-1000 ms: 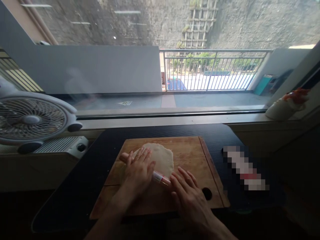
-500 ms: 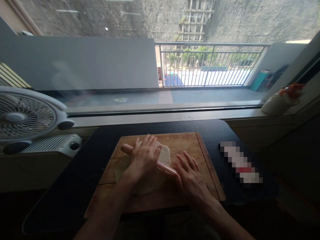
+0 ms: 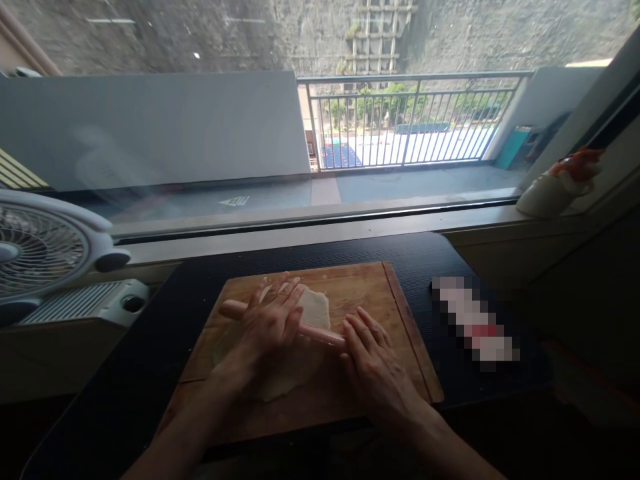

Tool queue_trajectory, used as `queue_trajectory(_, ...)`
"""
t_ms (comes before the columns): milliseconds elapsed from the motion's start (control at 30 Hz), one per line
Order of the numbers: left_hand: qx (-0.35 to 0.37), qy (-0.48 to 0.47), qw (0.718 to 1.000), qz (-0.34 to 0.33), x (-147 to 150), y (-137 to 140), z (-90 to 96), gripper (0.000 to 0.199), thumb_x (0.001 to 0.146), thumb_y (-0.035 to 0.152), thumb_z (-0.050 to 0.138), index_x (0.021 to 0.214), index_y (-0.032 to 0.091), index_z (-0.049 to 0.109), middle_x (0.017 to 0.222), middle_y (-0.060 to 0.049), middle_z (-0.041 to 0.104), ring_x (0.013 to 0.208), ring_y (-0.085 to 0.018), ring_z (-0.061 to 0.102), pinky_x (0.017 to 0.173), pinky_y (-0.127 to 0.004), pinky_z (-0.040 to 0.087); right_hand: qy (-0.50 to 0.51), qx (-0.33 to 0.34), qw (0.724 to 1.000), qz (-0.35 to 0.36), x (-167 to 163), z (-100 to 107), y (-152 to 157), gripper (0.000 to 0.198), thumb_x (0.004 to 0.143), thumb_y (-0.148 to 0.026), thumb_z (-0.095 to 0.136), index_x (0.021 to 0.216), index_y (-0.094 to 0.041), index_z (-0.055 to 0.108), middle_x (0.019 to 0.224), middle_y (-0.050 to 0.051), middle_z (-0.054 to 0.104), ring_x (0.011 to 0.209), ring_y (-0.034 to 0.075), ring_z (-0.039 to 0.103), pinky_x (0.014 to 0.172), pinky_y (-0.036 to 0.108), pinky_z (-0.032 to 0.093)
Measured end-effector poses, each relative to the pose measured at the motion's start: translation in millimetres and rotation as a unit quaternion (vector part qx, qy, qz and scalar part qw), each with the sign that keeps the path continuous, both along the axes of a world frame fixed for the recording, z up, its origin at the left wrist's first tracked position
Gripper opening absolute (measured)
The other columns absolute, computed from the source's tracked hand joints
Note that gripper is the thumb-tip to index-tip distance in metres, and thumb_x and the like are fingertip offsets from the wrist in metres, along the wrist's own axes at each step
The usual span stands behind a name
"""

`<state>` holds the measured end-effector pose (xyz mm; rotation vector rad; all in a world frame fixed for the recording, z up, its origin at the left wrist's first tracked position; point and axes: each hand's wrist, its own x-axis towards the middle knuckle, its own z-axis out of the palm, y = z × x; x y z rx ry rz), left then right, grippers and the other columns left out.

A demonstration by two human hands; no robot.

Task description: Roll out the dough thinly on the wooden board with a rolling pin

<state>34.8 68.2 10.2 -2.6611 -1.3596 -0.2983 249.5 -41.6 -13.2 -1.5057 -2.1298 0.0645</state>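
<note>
Currently, a rolling pin [image 3: 323, 335] is lying slantwise over a sheet of dough [image 3: 290, 367] on the wooden board [image 3: 357, 287]. The left hand [image 3: 271, 320] is resting across the rolling pin toward the board's left side, its fingers reaching out long and slightly spread. The right hand [image 3: 373, 357] is covering the other end toward the board's right side, fingers stretching forward, close together. Beneath the board, a dark table [image 3: 410, 257] is spreading out; left of it, a fan [image 3: 47, 250] is standing
</note>
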Motion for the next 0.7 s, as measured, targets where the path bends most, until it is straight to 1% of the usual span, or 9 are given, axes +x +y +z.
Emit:
queue_trajectory(133,-0.067,0.005,0.997,0.050,32,46,2.2,0.049,0.093,0.038,0.025,0.131,0.020,0.051,0.143,-0.005,0.043,0.138,-0.022,0.027,0.112,-0.050,0.018,-0.004,-0.004,1.000,-0.007,2,0,8,0.052,0.088,-0.009,0.037,0.140,-0.011,0.037,0.144,0.012,0.039,0.140,0.028,0.019,0.110,0.050,0.028)
queue_trajectory(200,-0.080,-0.003,0.994,0.068,45,62,4.1,0.049,0.093,0.040,0.025,0.129,0.020,0.052,0.142,-0.005,0.045,0.137,-0.021,0.028,0.111,-0.048,0.020,0.000,-0.014,1.000,-0.017,4,0,10,0.054,0.086,-0.007,0.037,0.140,-0.012,0.037,0.143,0.011,0.042,0.138,0.027,0.022,0.110,0.050,0.027)
queue_trajectory(233,-0.077,-0.009,0.994,0.072,49,64,4.9,0.048,0.094,0.040,0.024,0.128,0.020,0.053,0.141,-0.004,0.046,0.137,-0.021,0.029,0.111,-0.048,0.020,0.001,-0.017,1.000,-0.019,5,-1,10,0.055,0.085,-0.007,0.037,0.140,-0.013,0.038,0.141,0.011,0.044,0.137,0.027,0.025,0.110,0.049,0.028)
queue_trajectory(300,-0.057,-0.022,0.996,0.064,46,56,5.4,0.049,0.095,0.039,0.022,0.127,0.019,0.053,0.138,-0.004,0.050,0.136,-0.020,0.031,0.112,-0.046,0.018,0.005,-0.010,1.000,-0.012,5,-3,6,0.054,0.086,-0.007,0.036,0.139,-0.013,0.038,0.138,0.010,0.047,0.136,0.025,0.029,0.110,0.048,0.028)
queue_trajectory(433,-0.019,-0.012,1.000,-0.010,20,20,2.6,0.051,0.094,0.041,0.025,0.134,0.018,0.046,0.140,-0.004,0.047,0.138,-0.020,0.026,0.115,-0.046,0.009,0.012,0.016,0.999,0.026,2,-6,-4,0.050,0.089,-0.009,0.034,0.139,-0.013,0.038,0.138,0.009,0.048,0.137,0.023,0.027,0.110,0.044,0.026)
queue_trajectory(500,-0.016,-0.003,0.999,-0.028,13,14,1.5,0.050,0.093,0.041,0.028,0.135,0.019,0.046,0.142,-0.004,0.045,0.139,-0.021,0.024,0.115,-0.046,0.007,0.019,0.011,0.999,0.026,1,-4,-4,0.047,0.091,-0.012,0.035,0.138,-0.012,0.039,0.137,0.009,0.049,0.136,0.023,0.028,0.110,0.043,0.027)
queue_trajectory(533,-0.020,0.000,0.999,-0.026,15,18,1.2,0.050,0.093,0.041,0.027,0.134,0.020,0.047,0.142,-0.003,0.045,0.139,-0.021,0.024,0.115,-0.046,0.008,0.022,0.003,1.000,0.016,0,-2,-2,0.045,0.092,-0.015,0.035,0.136,-0.012,0.041,0.135,0.010,0.050,0.135,0.024,0.029,0.110,0.043,0.027)
queue_trajectory(600,-0.037,0.005,0.999,-0.006,26,35,1.4,0.049,0.093,0.042,0.027,0.131,0.023,0.050,0.141,-0.003,0.046,0.138,-0.022,0.026,0.113,-0.047,0.011,0.025,-0.015,0.999,-0.022,1,1,7,0.041,0.094,-0.019,0.036,0.133,-0.011,0.045,0.133,0.011,0.052,0.134,0.025,0.032,0.109,0.045,0.027)
queue_trajectory(700,-0.069,0.008,0.997,0.036,48,63,2.7,0.049,0.093,0.044,0.026,0.129,0.024,0.052,0.141,-0.002,0.047,0.137,-0.022,0.028,0.111,-0.047,0.018,0.012,-0.026,0.997,-0.066,6,4,18,0.042,0.093,-0.018,0.037,0.134,-0.013,0.044,0.135,0.011,0.050,0.134,0.027,0.031,0.109,0.047,0.026)
